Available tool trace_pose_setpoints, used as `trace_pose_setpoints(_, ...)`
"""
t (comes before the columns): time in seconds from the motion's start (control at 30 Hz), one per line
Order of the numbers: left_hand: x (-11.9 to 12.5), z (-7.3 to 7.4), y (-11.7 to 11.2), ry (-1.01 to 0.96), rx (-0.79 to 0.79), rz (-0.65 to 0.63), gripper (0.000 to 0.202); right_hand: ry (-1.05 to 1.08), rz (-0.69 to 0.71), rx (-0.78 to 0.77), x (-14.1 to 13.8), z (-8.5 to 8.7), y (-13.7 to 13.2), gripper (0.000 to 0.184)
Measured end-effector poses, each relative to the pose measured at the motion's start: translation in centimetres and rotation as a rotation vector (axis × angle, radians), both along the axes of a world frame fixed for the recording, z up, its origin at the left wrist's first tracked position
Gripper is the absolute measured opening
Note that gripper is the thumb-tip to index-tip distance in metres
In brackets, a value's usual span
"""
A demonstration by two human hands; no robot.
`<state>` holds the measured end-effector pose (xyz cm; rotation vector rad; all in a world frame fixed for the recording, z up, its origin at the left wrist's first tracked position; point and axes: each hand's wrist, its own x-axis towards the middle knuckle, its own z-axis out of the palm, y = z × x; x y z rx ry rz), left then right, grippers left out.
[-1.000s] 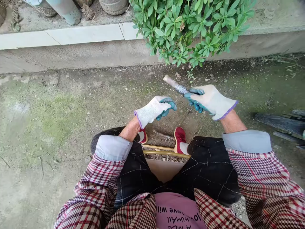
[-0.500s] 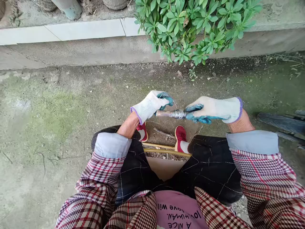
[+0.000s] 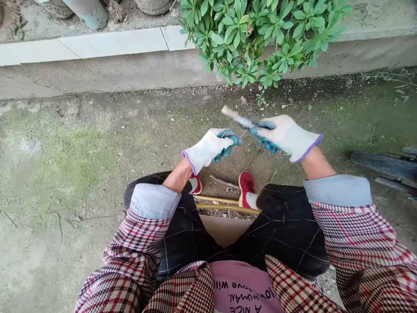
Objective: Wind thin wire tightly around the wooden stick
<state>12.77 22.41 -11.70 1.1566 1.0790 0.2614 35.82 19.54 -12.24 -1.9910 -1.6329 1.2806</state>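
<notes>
My right hand (image 3: 283, 135), in a white and blue-green work glove, is closed round one end of a short wooden stick (image 3: 230, 112). Silvery wire (image 3: 244, 122) is wound in many turns about the stick, just beyond my fingers. The stick's bare end tilts up and to the left. My left hand (image 3: 213, 147), in a matching glove, is closed in a pinch below and left of the coil. A thin strand runs between its fingertips and the coil. The rest of that strand is too fine to follow.
A green bush (image 3: 260, 39) hangs over the low wall (image 3: 124, 74) ahead. Between my red shoes (image 3: 246, 184) lies a loose stick (image 3: 223, 181). A low stool's yellow bar (image 3: 228, 208) is under me. A dark tyre-like object (image 3: 384, 166) stands at the right.
My right hand has swung the stick's free end up, from level to tilted, and away from my left hand. My left hand has shifted slightly and stays pinched.
</notes>
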Motion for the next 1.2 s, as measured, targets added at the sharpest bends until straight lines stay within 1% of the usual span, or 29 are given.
trace_pose_setpoints(0.07,-0.1,0.1,0.0,-0.033,-0.024,0.008,0.016,0.249,-0.129,0.016,0.3,0.8,-0.5,0.040)
trace_pose_setpoints(0.1,-0.1,0.2,0.1,-0.039,-0.034,0.009,0.016,0.351,-0.148,0.016,0.3,1.2,-0.8,0.045)
trace_pose_setpoints(0.17,-0.2,0.5,0.2,-0.039,-0.040,0.000,0.016,0.523,-0.142,-0.003,0.1,1.8,-1.3,0.051)
trace_pose_setpoints(0.23,-0.3,0.5,0.3,-0.037,-0.027,-0.011,0.019,0.613,-0.104,-0.056,0.0,2.2,-1.6,0.053)
trace_pose_setpoints(0.27,-0.4,0.4,0.3,-0.040,-0.016,-0.014,0.020,0.625,-0.087,-0.081,0.0,2.2,-1.7,0.053)
trace_pose_setpoints(0.33,-0.4,0.2,0.4,-0.045,0.006,-0.008,0.020,0.644,-0.096,-0.084,0.0,2.2,-1.7,0.052)
trace_pose_setpoints(0.47,-0.3,-0.1,0.5,-0.025,0.014,0.043,0.010,0.691,-0.193,0.002,0.3,2.1,-1.7,0.050)
trace_pose_setpoints(0.57,-0.3,-0.2,0.5,0.001,0.014,0.079,0.005,0.702,-0.197,0.011,0.4,2.1,-1.8,0.045)
trace_pose_setpoints(0.67,-0.3,-0.5,0.5,0.003,0.011,0.099,0.009,0.699,-0.189,-0.001,0.3,2.2,-1.8,0.041)
trace_pose_setpoints(0.83,-0.3,-1.1,0.5,0.026,0.014,0.138,0.021,0.683,-0.203,-0.020,0.0,2.4,-1.8,0.051)
trace_pose_setpoints(1.0,-0.5,-1.5,0.6,0.005,0.042,0.140,0.026,0.720,-0.175,-0.002,0.0,2.2,-1.7,0.048)
trace_pose_setpoints(1.07,-0.5,-1.4,0.7,0.010,0.046,0.142,0.022,0.722,-0.184,0.001,0.2,2.1,-1.7,0.047)
trace_pose_setpoints(1.2,-0.4,-1.4,0.8,-0.008,0.037,0.140,0.008,0.737,-0.226,0.026,0.5,1.8,-1.8,0.042)
